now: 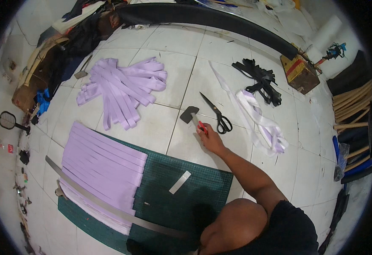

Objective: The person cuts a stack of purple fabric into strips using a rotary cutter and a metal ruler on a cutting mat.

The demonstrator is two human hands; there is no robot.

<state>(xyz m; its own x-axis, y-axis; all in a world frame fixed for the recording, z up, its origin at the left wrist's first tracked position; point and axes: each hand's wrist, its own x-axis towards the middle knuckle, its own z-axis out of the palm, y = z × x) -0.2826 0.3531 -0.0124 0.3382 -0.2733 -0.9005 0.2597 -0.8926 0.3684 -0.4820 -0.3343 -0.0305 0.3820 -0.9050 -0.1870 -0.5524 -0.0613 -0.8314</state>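
My right hand (211,139) is closed around a red-and-grey utility knife (200,126), its far end at a small dark grey pad (190,114) on the tiled floor. Whether the knife touches the pad, I cannot tell. Just right of it lie black-handled scissors (218,115), blades pointing away. Nearer to me, lilac fabric strips (103,159) lie side by side on a green cutting mat (181,165). Across their near part runs a long metal ruler (109,208). A short pale strip (180,182) rests on the mat's bare part. My left hand is out of view.
A heap of lilac strips (122,87) lies beyond the mat, beside a hammer (82,71). To the right are white strips (260,123) and a bundle of black straps (260,80). A wooden box (298,74) stands farther back. Rolled materials (354,102) fill the right side.
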